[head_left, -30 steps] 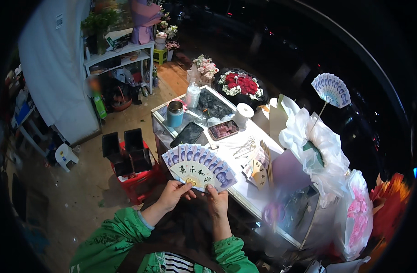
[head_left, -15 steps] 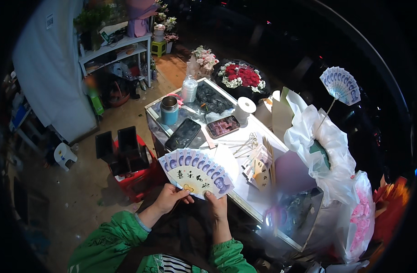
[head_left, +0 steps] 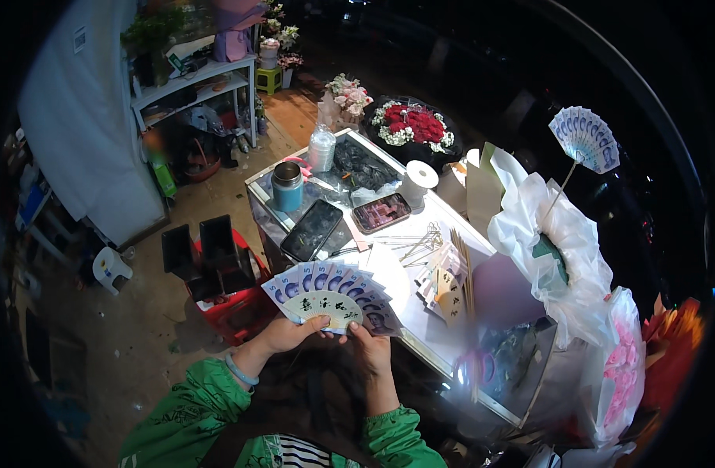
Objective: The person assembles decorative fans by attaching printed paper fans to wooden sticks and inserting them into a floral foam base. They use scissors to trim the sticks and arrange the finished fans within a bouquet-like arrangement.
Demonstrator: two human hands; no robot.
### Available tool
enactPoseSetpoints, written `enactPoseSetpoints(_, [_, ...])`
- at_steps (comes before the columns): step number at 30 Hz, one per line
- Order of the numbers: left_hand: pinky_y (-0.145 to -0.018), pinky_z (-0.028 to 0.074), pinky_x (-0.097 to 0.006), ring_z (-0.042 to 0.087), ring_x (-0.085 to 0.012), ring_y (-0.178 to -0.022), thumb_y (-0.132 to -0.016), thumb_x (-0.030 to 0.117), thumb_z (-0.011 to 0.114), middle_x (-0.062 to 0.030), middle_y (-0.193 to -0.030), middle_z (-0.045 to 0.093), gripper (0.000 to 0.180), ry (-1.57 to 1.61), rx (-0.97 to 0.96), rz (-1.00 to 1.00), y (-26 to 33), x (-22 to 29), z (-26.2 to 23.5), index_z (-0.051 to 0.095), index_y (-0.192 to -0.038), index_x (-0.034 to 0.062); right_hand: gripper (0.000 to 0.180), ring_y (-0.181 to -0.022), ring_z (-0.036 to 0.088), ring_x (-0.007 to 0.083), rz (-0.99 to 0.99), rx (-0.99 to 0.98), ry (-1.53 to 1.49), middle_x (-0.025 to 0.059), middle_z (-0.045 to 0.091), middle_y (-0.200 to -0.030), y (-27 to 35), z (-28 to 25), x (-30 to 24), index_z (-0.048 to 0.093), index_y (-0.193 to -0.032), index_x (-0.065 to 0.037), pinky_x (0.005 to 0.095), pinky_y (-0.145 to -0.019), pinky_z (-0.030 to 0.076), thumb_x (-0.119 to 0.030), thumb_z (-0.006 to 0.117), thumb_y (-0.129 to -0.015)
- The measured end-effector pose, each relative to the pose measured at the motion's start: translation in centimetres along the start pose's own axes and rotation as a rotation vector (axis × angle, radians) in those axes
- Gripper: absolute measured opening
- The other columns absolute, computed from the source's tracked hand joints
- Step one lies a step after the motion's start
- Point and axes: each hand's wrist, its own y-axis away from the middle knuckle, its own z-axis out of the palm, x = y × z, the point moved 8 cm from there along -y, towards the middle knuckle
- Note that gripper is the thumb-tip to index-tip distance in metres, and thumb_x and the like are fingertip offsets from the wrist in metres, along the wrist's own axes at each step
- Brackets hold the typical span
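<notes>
Our left hand (head_left: 289, 334) has shifted its thumb up over the base of the half-round fan of purple-blue paper notes (head_left: 320, 279), covering the spot where a gold emblem showed a moment ago. Our left fingers pinch that base; our right hand (head_left: 373, 355) pinches the lower right corner, thumb in front, its other fingers mostly hidden behind. We hold the fan in the air at the near edge of the white-topped, pale-framed bench (head_left: 431, 335), just short of the flat black phone (head_left: 312, 231). If our thumbs pull unevenly, the notes could slide out of their even spread; pressing too hard could crease the cream centre. Swinging forward, we could snag the thin pale wooden sticks (head_left: 464, 269) or the twisted gold wire stems (head_left: 421, 243).
</notes>
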Motion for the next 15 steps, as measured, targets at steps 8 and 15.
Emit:
enactPoseSetpoints(8, [-0.063, 0.051, -0.026, 0.062, -0.0159, -0.077, -0.09, 0.015, 0.055, -0.0092, -0.093, 0.063, 0.024, 0.008, -0.022, 0.102, 0.2, 1.5, 0.0, 0.054, -0.108, -0.0009, 0.032, -0.074, 0.059, 0.0188, -0.029, -0.011, -0.025, 0.0118, 0.06, -0.097, -0.2, 0.5, 0.6, 0.052, -0.114, 0.002, 0.0265, -0.057, 0.05, 0.004, 0.056, -0.082])
enactPoseSetpoints(15, [-0.062, 0.052, -0.026, 0.063, -0.0185, -0.075, -0.09, 0.013, 0.054, -0.011, -0.09, 0.063, 0.024, 0.023, -0.046, 0.063, -0.2, 1.4, 0.4, 0.053, -0.109, -0.0008, 0.033, -0.074, 0.059, 0.0182, -0.028, 0.016, -0.05, 0.0116, 0.06, -0.097, -0.1, 0.4, 0.4, 0.051, -0.114, 0.002, 0.0253, -0.057, 0.051, 0.003, 0.058, -0.081])
